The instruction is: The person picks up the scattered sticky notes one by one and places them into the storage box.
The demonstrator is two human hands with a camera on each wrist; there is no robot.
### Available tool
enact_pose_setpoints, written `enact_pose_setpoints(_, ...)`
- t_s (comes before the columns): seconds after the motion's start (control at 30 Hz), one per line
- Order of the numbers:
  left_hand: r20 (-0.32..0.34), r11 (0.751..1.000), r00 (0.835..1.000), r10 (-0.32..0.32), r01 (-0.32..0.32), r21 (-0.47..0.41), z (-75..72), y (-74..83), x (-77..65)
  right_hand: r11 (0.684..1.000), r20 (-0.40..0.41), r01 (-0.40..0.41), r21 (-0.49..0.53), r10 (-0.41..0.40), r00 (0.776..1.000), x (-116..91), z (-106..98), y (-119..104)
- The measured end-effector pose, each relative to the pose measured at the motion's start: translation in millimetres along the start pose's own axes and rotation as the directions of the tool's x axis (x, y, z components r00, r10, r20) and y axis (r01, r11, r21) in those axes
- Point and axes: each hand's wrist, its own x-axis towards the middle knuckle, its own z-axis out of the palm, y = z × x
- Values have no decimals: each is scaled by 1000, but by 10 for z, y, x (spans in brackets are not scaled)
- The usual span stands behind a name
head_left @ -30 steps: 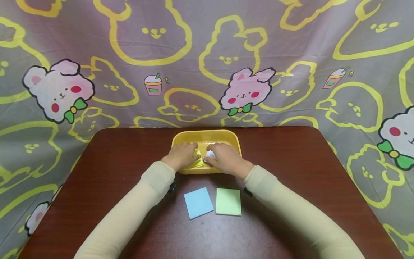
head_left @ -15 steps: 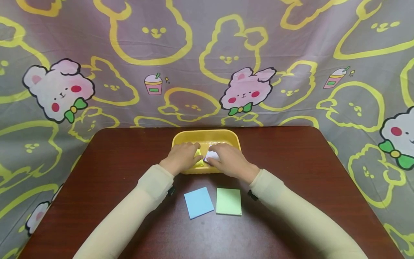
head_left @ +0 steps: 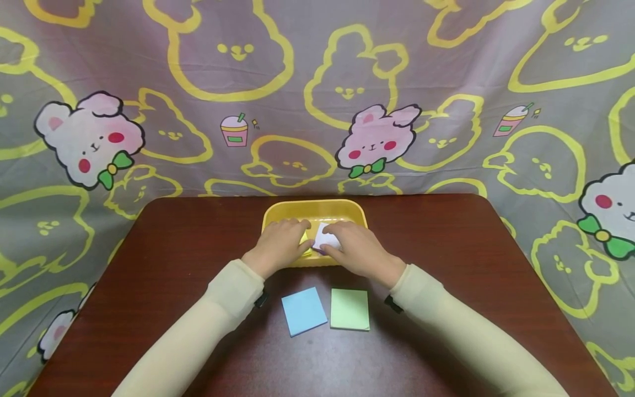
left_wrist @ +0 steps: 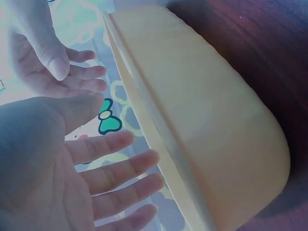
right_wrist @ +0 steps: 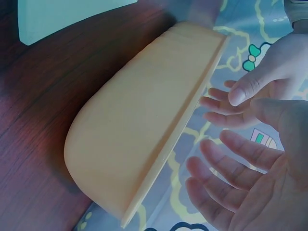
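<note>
Both hands hover over the yellow plastic bin (head_left: pixel 317 205) at the back of the table. My left hand (head_left: pixel 280 242) holds nothing; its fingers are spread and slightly bent beside the bin's rim in the left wrist view. Inside the bin below it lies a yellow sticky-note pad (head_left: pixel 306 249), mostly hidden. My right hand (head_left: pixel 364 248) also has loose, apart fingers with nothing in them, as the right wrist view shows. A white sticky-note pad (head_left: pixel 324 238) lies in the bin under that hand, partly covered by it. The two hands' thumbs are close together.
Nearer me on the dark wooden table (head_left: pixel 198 237) lie a blue sticky-note pad (head_left: pixel 304 311) and a light green one, the green pad (head_left: pixel 349 310), side by side. A patterned curtain (head_left: pixel 297 71) hangs behind the table.
Both hands have drawn slightly back toward me and raised a little over the bin. More of the white pad shows now. The blue and green pads have not moved.
</note>
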Motion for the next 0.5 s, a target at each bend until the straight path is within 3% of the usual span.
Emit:
enact_pose_setpoints(0.23, -23, 1000, 1000, 8, -8, 11, -8, 39, -48, 1000, -21, 13, -4, -13, 1000, -72, -26, -12)
enact_pose_setpoints(0.5, -84, 998, 995, 61, -59, 29, -38, 97, -129, 1000, -26, 14, 15, -14, 1000, -165, -34, -31)
